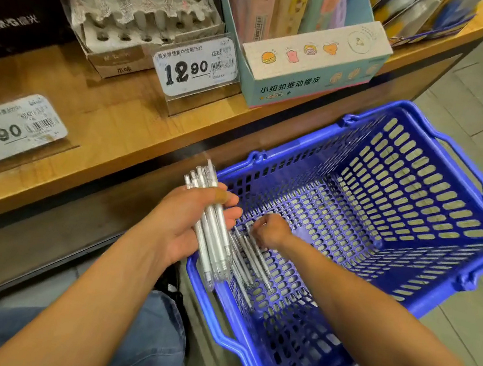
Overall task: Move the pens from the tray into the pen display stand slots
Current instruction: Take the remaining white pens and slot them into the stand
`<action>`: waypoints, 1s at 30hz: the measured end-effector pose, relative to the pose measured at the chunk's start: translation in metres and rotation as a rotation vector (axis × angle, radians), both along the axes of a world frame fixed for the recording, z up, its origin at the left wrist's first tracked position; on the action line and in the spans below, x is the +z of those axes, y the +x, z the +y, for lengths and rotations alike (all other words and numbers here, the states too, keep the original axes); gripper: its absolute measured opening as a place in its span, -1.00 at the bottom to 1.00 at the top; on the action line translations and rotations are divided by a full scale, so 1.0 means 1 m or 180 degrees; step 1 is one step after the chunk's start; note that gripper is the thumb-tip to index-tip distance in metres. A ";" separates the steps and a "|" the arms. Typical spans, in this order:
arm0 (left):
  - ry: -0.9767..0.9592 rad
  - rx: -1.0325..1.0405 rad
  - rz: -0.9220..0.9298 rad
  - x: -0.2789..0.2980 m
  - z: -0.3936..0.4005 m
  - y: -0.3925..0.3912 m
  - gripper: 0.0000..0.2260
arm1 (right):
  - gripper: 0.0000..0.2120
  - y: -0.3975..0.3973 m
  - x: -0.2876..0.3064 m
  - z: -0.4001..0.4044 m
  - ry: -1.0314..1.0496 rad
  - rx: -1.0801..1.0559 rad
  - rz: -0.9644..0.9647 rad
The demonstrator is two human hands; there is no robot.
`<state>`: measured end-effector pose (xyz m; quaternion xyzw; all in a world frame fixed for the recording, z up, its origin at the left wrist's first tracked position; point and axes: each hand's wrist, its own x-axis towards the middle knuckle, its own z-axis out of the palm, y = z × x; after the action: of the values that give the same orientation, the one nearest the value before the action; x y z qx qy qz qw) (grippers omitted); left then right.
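- The blue basket (432,228) sits on the floor in front of the person's knees; every place below is given from it.
- At its near left corner, the left hand (188,222) is curled round a bundle of white pens (212,228), held above the rim, tips pointing up and away.
- Just inside that corner, the right hand (271,229) reaches down to the basket floor, fingers bent onto the loose pens (251,258) lying there; whether it actually pinches one cannot be told.
- The rest of the basket floor shows only its grid of slots.
- Beyond the basket's far left side runs a wooden shelf (111,130), with a "17.90" price tag (8,131) off to the left.
- Further back, a "12.90" price tag (196,64) stands in front of the pen display stand (127,17), which has some pens upright in its back rows and open holes in front.
- Straight behind the basket's far edge stands an eraser box (311,71).
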<state>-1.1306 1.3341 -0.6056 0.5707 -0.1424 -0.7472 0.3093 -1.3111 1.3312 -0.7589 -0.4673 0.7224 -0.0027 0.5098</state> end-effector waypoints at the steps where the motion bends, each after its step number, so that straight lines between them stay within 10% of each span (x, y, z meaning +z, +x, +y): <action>1: -0.0042 -0.0037 0.0001 0.001 0.000 0.002 -0.92 | -0.80 -0.001 -0.017 0.006 0.0046 0.0495 0.0453; 6: -0.0089 -0.0174 0.0026 0.003 -0.002 0.003 -0.91 | -0.57 0.004 -0.043 0.022 0.0005 0.1167 0.1162; 11: -0.0067 -0.0227 -0.0038 0.004 -0.003 0.003 -0.93 | -0.88 -0.005 -0.032 0.015 0.0134 0.1164 0.1035; 24: 0.0025 -0.0312 -0.0007 0.008 -0.002 -0.005 -0.78 | -0.82 -0.001 0.165 0.014 -0.0705 -0.0554 -0.1978; 30: -0.0004 -0.0302 0.0900 0.013 -0.001 -0.002 -0.48 | -0.85 0.035 0.180 0.022 -0.1022 -0.0623 -0.2171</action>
<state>-1.1328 1.3330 -0.5929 0.4522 -0.1247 -0.8338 0.2910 -1.2765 1.3535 -0.5791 -0.4422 0.5429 -0.3195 0.6385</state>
